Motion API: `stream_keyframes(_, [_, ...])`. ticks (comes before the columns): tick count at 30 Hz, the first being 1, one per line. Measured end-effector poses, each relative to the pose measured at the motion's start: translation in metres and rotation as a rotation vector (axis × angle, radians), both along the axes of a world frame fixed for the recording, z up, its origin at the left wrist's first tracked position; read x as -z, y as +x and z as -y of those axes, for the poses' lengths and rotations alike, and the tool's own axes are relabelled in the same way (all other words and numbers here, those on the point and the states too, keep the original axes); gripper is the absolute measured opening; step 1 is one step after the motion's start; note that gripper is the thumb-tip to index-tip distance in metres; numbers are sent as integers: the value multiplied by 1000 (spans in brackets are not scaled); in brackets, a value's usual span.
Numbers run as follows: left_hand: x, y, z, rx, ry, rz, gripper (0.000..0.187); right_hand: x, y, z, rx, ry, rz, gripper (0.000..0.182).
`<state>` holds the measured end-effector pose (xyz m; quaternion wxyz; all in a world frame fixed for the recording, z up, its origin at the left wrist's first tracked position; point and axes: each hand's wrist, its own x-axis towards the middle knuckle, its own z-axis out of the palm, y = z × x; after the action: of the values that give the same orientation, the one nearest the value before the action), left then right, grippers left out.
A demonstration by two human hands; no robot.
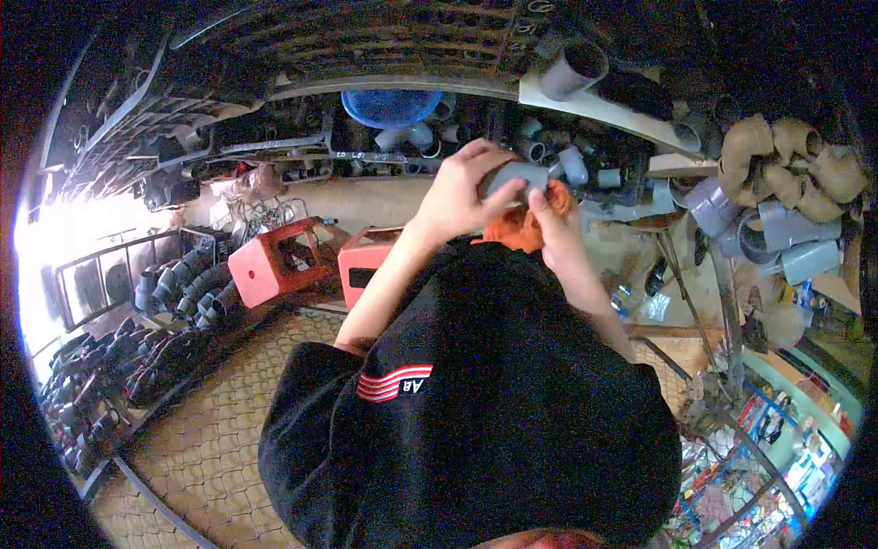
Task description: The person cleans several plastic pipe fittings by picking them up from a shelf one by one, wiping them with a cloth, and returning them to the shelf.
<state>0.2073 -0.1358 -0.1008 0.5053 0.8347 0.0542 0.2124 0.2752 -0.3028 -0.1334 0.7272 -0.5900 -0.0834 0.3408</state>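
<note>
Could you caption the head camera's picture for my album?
Bare hands hold a gray pipe piece and an orange cloth near a red stool and a blue basin.

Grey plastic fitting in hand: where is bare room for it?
The tan floor strip looks bare between red plastic stools and dark metal shelving, right of tangled wires. Crowded: that shelving, with grey pipe fittings; far right, with brown elbow fittings.

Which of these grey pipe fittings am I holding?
The grey fitting gripped in your left hand, beside the orange cloth; the other grey fittings lie out of your grip.
</note>
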Motion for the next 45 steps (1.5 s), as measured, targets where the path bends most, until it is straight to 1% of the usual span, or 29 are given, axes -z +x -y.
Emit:
stream_keyframes(1, [-3,2,5,-32,100,80,34,-1,0,-1,42,0,-13,27])
stream_keyframes(5, [-13,0,5,45,258,-9,43,-22,0,-6,185,-5,-145,38])
stream_keyframes(7, [-3,6,1,114,371,92,45,-27,11,-7,242,24,-293,41])
stream_keyframes(9, [4,11,-11,204,525,218,44,-17,19,-3,225,75,-309,42])
stream_keyframes(10, [5,14,-12,245,456,277,52,-15,22,-2,216,94,-329,41])
stream_keyframes(13, [8,15,3,-57,-58,346,72,-15,27,0,196,190,-432,35])
stream_keyframes(14, [6,14,27,-210,-627,299,86,-12,28,0,215,234,-459,35])
stream_keyframes(15, [9,14,28,-330,-537,161,83,-11,28,-2,232,278,-487,34])
stream_keyframes(16, [20,10,32,-292,-652,37,77,-23,22,-8,301,254,-436,26])
stream_keyframes(17, [24,7,33,-255,-763,-86,71,-26,17,-5,233,140,-285,26])
stream_keyframes(18, [25,6,29,6,-1207,-150,60,-27,13,-3,162,30,-130,26])
stream_keyframes(19, [25,2,32,117,-1278,-89,49,-25,11,-3,93,-78,25,26])
stream_keyframes(20, [23,3,35,104,-1382,-10,47,-15,6,-10,179,-81,268,20])
stream_keyframes(21, [21,4,37,94,-1486,67,47,-15,8,-11,126,-122,495,22])
stream_keyframes(23, [10,3,22,197,-1495,33,48,-19,11,-11,18,-210,946,26])
stream_keyframes(24, [12,2,19,173,-1491,21,51,-24,11,-8,-65,-218,883,28])
stream_keyframes(27, [20,-10,9,-104,-779,-272,55,-26,8,4,106,-165,469,23])
stream_keyframes(28, [13,-8,12,-205,-1483,-24,43,-12,10,10,149,-53,377,29])
stream_keyframes(30, [42,-16,-4,-52,-1054,-127,32,14,13,23,242,178,198,49])
stream_keyframes(31, [52,-17,-10,27,-837,-174,28,4,13,20,211,161,352,53])
stream_keyframes(32, [39,-13,1,-40,-732,-137,21,-10,13,13,191,147,506,56])
stream_keyframes(33, [32,-13,4,6,-700,-336,19,-22,16,-3,168,3,882,51])
stream_keyframes(34, [41,-13,14,1,-646,-224,19,-38,20,-22,144,-162,1254,47])
stream_keyframes(35, [52,-11,23,4,-593,-108,21,-39,17,-28,85,-254,1299,44])
stream_keyframes(36, [59,-15,16,48,-611,-162,24,-40,15,-34,24,-342,1346,40])
stream_keyframes(37, [51,-12,5,126,-554,-168,25,-34,11,-33,-57,-319,1072,38])
stream_keyframes(39, [29,-12,-4,173,-375,-194,26,-40,15,-33,16,-290,985,28])
stream_keyframes(41, [17,-12,-9,220,-318,-162,30,-46,17,-31,74,-261,854,24])
stream_keyframes(45, [16,2,-7,359,-409,-246,37,-40,31,-21,172,-243,554,29])
